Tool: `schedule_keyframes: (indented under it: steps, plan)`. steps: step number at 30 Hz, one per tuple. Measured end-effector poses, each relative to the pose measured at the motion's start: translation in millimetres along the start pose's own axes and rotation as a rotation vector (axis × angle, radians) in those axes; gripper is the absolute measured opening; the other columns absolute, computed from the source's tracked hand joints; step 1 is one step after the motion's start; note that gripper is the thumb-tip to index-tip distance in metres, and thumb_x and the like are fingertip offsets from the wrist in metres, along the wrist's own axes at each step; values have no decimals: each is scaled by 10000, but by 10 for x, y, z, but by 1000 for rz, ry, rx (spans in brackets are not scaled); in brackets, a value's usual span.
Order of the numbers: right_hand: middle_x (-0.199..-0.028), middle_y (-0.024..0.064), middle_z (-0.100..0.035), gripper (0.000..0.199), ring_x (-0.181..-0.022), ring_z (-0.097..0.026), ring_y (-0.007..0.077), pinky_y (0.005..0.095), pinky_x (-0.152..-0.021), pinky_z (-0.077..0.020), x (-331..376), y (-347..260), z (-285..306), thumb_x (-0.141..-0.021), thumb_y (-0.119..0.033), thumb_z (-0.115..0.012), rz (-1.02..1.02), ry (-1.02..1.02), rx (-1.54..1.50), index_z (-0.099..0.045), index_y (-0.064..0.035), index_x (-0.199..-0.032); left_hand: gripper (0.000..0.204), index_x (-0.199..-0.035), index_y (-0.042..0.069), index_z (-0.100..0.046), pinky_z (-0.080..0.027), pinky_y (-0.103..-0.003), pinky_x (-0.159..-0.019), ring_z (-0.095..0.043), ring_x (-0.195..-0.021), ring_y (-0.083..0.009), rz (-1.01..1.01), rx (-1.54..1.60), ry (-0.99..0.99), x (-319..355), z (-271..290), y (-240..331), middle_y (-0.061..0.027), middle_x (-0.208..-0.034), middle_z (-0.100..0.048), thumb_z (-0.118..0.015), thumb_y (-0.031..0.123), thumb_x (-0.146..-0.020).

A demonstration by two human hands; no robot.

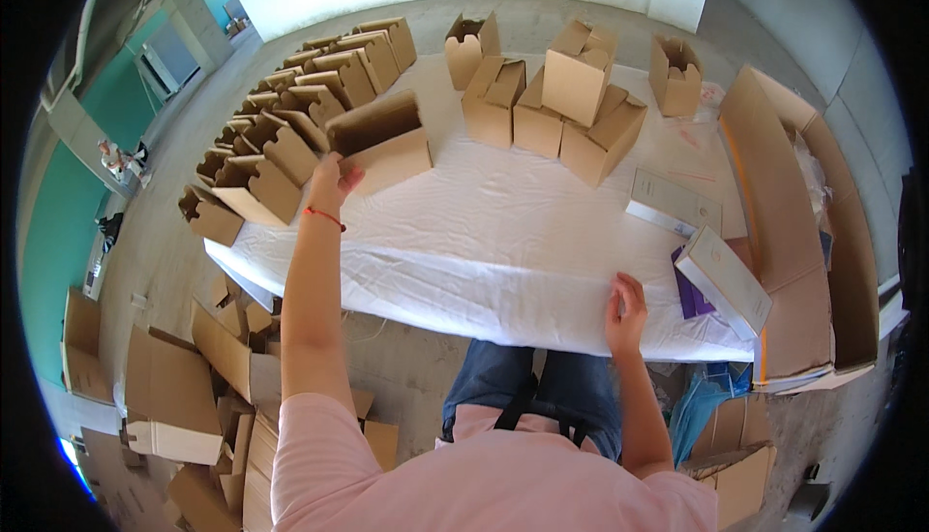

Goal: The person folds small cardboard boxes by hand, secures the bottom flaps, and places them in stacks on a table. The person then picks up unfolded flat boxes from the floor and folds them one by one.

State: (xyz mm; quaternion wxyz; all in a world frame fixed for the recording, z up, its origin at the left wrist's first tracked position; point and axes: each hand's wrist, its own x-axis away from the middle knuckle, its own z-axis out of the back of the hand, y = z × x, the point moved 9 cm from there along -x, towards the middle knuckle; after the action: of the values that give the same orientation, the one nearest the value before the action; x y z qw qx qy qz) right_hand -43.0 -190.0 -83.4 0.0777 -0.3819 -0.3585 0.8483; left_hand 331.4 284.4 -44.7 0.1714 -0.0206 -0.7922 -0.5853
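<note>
Head view: the left hand (332, 179) grasps the near edge of a folded cardboard box (380, 142) at the left of the white-covered desk (503, 232), beside rows of finished boxes (290, 116). The right hand (626, 311) rests released, holding nothing, on the desk's near edge. Judging by these rows and the cluster of boxes (571, 106) at the back, much folding appears done; flat cardboard (174, 387) on the floor remains.

White boxes (724, 280) at right, flattened cardboard (174, 396) on floor (left), purple packet (689, 297)
</note>
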Motion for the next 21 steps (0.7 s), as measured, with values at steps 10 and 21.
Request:
schedule_keyframes:
  steps: [10,21]
  plan:
    - [-1086,168,-622,186,-899,-580,344,434,-814,-445,-97,-103,-121,-761,23,-573,46,-160,169,-618,-23,-935,401,-1204,54,-584,-487,-416,-900,-605,-1045,-334,-934,-933,-160,-285,-2572,1347,-167,-1155,-632,-602,222,-841]
    - [-1094,102,-636,219,-862,-577,275,389,-775,-439,-37,11,-173,-688,-36,-606,58,-201,211,-656,-63,-900,578,-1333,119,-476,-423,-449,-994,-492,-1192,-358,-835,-1383,-1,-1529,-4007,88,-193,-1268,-528,-653,314,-819]
